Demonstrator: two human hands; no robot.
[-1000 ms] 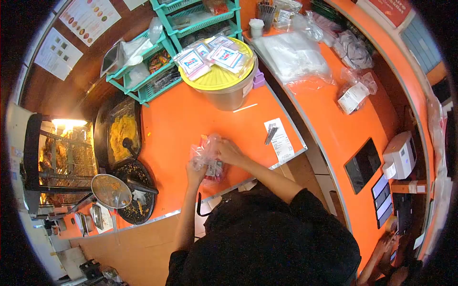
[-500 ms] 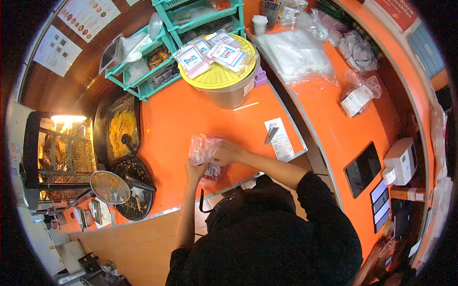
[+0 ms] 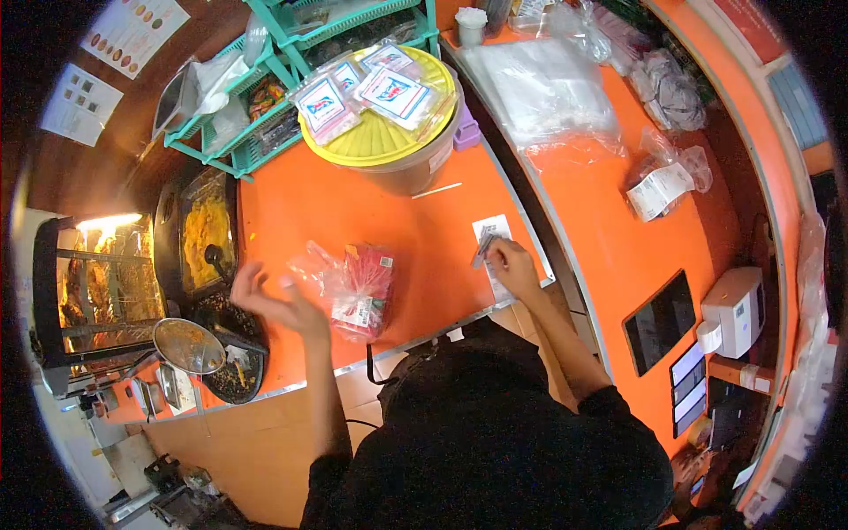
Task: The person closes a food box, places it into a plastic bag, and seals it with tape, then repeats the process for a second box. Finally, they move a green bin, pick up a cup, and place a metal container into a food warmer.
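- The right hand (image 3: 514,265) rests on the receipt (image 3: 491,231), fingers curled at a small grey clip (image 3: 484,246) lying slantwise; a firm grip cannot be told.
- The left hand (image 3: 269,300) hovers open, fingers spread, just left of the plastic bag (image 3: 353,287) on the counter (image 3: 397,221).

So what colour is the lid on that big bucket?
Yellow. The lid on the bucket shows best in the head view.

Right hand (image 3: 514,267) perhaps on tool (image 3: 484,246), bag (image 3: 358,290) aside

Black short-slv top (image 3: 495,442), bare forearms.
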